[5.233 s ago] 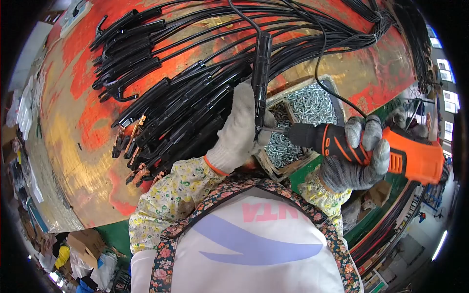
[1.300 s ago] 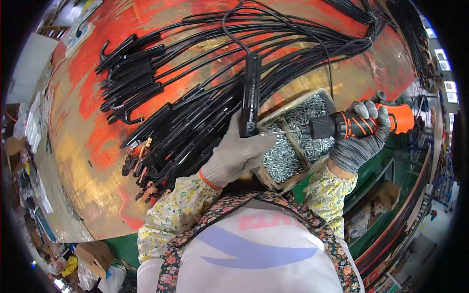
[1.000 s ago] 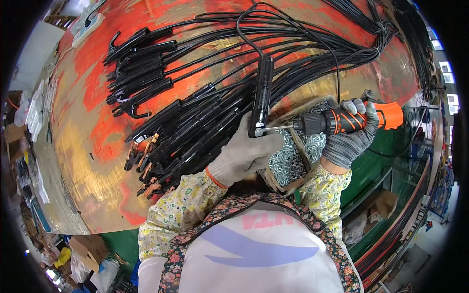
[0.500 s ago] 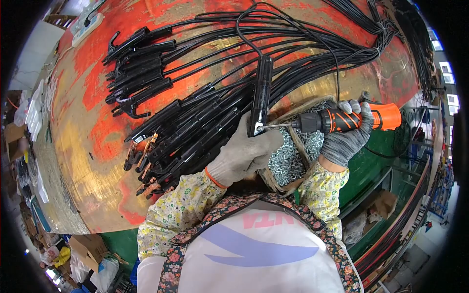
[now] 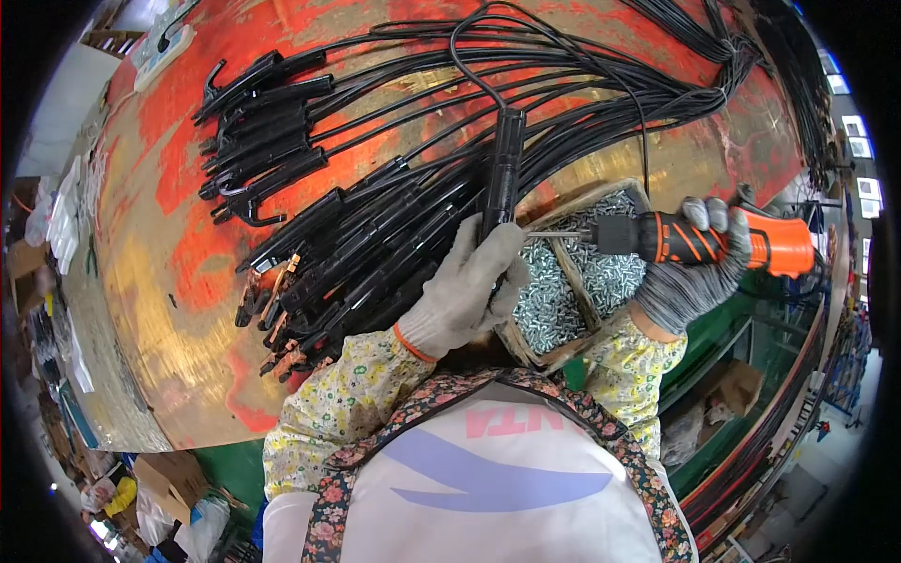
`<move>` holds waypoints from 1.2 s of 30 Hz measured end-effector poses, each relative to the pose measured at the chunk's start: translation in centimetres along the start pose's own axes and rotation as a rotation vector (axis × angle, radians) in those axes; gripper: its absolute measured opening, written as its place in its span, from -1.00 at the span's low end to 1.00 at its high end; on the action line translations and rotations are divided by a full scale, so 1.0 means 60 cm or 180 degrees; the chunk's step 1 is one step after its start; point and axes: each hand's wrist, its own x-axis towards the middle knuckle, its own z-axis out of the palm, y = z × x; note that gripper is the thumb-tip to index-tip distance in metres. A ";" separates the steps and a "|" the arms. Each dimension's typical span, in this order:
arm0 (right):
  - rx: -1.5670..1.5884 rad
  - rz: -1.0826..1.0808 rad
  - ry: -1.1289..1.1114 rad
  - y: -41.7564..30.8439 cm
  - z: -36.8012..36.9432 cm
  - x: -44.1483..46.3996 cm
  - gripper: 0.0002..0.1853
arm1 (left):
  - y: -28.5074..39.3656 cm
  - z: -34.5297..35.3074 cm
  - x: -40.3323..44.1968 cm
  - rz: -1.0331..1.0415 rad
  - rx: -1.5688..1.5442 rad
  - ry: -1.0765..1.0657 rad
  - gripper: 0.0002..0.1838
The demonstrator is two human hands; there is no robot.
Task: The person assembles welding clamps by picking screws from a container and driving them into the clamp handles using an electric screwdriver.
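Observation:
My left hand point(image 5: 466, 293), in a grey glove, is closed around the lower end of a black welding electrode holder handle point(image 5: 505, 164). The fingers cover that end, and a cable runs out of the top. In my right hand point(image 5: 699, 286), gloved in grey stripes, is an orange and black electric screwdriver point(image 5: 680, 240). Its thin bit points left toward my left hand, with a gap between tip and fingers. Below the bit sits a wooden box point(image 5: 574, 281) with two compartments of small silver screws point(image 5: 544, 310).
Several more black electrode holders point(image 5: 267, 141) lie on the red and bare-metal table point(image 5: 178, 310), some with copper-coloured jaws point(image 5: 282, 324). Their black cables point(image 5: 601, 75) gather in a bundle at the upper right. A white power strip point(image 5: 164, 58) lies at the upper left.
My right hand has drawn the screwdriver to the right, its bit leaving the handle's end. The fingers of my left hand have moved over that end, hiding the light metal spot there.

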 end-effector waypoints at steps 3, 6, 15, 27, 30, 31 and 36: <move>-0.0117 -0.0156 -0.0088 -0.015 0.031 -0.012 -0.81 | 0.002 -0.001 0.001 -0.0094 0.0060 -0.0019 -0.55; -0.0308 -0.0138 -0.0481 -0.019 0.039 -0.024 -0.74 | 0.001 0.001 0.004 -0.0106 0.0124 -0.0051 -0.37; -0.0519 -0.0102 -0.0865 0.023 0.078 -0.047 -0.52 | 0.007 0.000 0.001 -0.0134 0.0062 -0.0120 -0.28; -0.1307 -0.0018 -0.0989 0.029 0.122 -0.052 -0.64 | 0.000 0.003 0.007 -0.0021 0.0167 -0.0152 -0.16; -0.1585 0.0158 -0.0707 0.034 0.131 -0.056 -0.67 | -0.004 0.004 0.008 0.0073 0.0173 -0.0103 -0.13; -0.1689 0.0185 -0.0612 0.034 0.134 -0.056 -0.67 | -0.005 0.004 0.008 0.0104 0.0183 -0.0075 -0.12; -0.1913 -0.0108 -0.0028 0.044 0.155 -0.058 -0.67 | 0.005 0.007 0.004 -0.0039 0.0279 0.0005 -0.13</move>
